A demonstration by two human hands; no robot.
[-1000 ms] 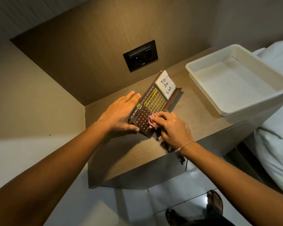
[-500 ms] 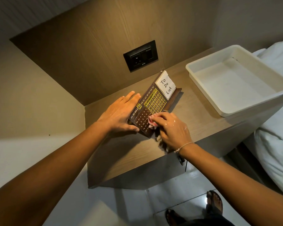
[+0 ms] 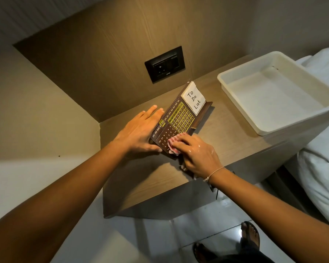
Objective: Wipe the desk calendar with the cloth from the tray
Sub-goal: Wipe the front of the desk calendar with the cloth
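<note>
calendar (image 3: pixel 176 120) between hands — cloth (image 3: pixel 172 146) under right hand (image 3: pixel 197 154)

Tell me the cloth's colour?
Pink and white, seemingly striped, in the head view: cloth.

Right hand (image 3: pixel 197 154) and cloth (image 3: pixel 172 147) now slightly lower-left on the calendar face (image 3: pixel 176 122).

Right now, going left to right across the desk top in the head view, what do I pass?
left hand → desk calendar with the cloth pressed on its near end by the right hand → white tray.
</note>
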